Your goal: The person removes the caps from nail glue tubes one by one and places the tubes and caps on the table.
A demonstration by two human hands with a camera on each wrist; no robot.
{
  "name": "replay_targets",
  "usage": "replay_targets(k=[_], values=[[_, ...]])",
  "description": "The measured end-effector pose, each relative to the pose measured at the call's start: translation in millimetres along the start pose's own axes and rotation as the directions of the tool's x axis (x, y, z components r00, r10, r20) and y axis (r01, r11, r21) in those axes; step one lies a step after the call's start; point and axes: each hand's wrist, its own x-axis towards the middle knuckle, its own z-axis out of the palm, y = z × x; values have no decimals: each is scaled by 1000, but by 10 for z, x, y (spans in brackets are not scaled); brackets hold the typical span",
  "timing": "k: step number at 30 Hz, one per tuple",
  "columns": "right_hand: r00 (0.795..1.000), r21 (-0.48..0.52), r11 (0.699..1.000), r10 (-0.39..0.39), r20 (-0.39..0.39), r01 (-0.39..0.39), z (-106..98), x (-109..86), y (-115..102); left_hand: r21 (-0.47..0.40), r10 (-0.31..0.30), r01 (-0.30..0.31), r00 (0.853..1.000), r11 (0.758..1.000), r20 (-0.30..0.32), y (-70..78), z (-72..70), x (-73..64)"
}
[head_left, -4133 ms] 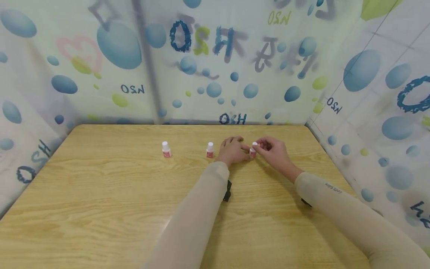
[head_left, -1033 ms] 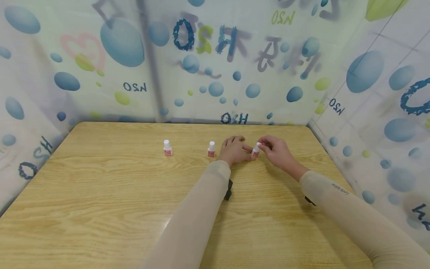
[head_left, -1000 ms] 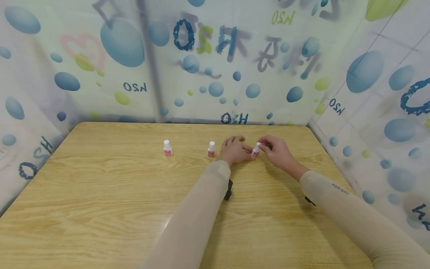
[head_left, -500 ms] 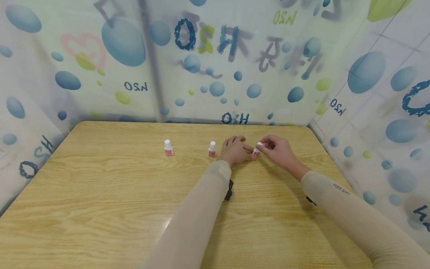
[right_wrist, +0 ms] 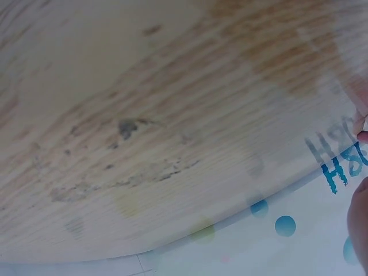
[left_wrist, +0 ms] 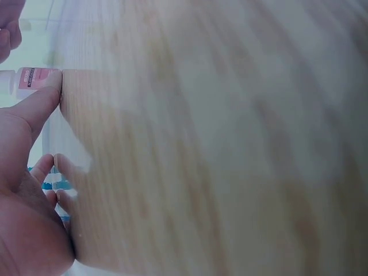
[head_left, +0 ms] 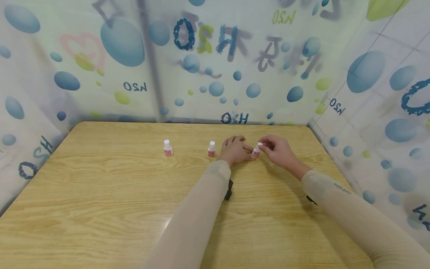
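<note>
A small white bottle with a red-and-white label (head_left: 256, 152) stands tilted slightly to the right near the table's far side. The thumb and index finger of my left hand (head_left: 234, 150) hold it low, near its base. That hand's other fingers are spread on the table. In the left wrist view, the thumb (left_wrist: 41, 108) lies against the label's lower end. My right hand (head_left: 277, 149) pinches the white cap (head_left: 260, 144) between thumb and forefinger. Only a sliver of the right hand (right_wrist: 359, 221) shows in the right wrist view.
Two similar bottles stand upright to the left: a nearer one (head_left: 211, 149) beside my left hand and another bottle (head_left: 168, 148) farther left. All are on a wooden table (head_left: 100, 194). Patterned walls (head_left: 215, 67) enclose its back and sides.
Since about four seconds ago the held bottle has gone from upright to leaning right, and the right hand has shifted slightly right with the cap. The left hand and other bottles stay put.
</note>
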Motion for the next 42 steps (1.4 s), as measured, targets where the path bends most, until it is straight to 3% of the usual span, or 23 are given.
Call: replay_targets(k=[15, 42], values=[[998, 8, 999, 53, -15, -53, -26, -3, 0, 5, -4, 4, 1000, 1000, -1, 6, -1, -6], [1000, 47, 999, -14, -2, 14, -6, -11, 17, 15, -7, 7, 1000, 1000, 11, 15, -20, -10]])
